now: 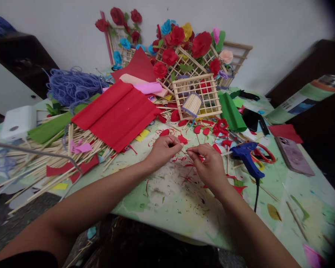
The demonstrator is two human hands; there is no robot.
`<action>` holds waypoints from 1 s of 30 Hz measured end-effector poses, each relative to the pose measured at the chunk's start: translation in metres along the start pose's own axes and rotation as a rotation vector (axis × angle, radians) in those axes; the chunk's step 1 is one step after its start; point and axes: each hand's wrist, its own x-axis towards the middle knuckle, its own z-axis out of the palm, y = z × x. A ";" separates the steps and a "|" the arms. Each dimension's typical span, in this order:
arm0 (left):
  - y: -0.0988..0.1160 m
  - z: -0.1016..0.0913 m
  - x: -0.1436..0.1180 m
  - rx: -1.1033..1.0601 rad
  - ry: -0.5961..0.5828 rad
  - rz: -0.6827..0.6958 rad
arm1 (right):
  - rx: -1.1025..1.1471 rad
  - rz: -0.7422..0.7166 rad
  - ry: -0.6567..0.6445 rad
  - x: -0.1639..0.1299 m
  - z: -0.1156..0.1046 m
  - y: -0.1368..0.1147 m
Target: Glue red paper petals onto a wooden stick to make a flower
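While both hands meet at the centre of the frame, we note the left hand [163, 150] pinching a small red petal piece [182, 139] between thumb and fingertips, its fingers pressed close together. Our right hand [209, 165] sits just right of it, fingers curled and pinched on what looks like a thin stick [190, 153], though it is too slight to tell for certain. Petal and stick sit between the two hands, just above the tabletop [178, 201], which is pale green and littered with red scraps.

Right of the right hand lies a blue glue gun [247, 156], its cord trailing toward the lower edge. Red-handled scissors [264, 154] lie just beside it, partly behind. Farther right, a phone [294, 156] rests flat near the tabletop's edge.

Upper left of the hands, a large red sheet [117, 113] lies folded over a heap of wooden sticks [44, 163]. Green sheet [48, 128] lies at its left edge. Purple yarn [72, 85] is bunched at upper left.

At the top centre, a small stick lattice [197, 96] holds a bundle of short sticks. Behind it, larger lattices carry paper flowers [184, 44], mostly red, leaning at the white wall. Loose red petals [209, 130] lie scattered between the lattice and our hands.
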 end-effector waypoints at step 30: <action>0.003 0.001 -0.004 -0.211 -0.046 -0.227 | 0.287 0.333 -0.046 -0.003 0.012 0.000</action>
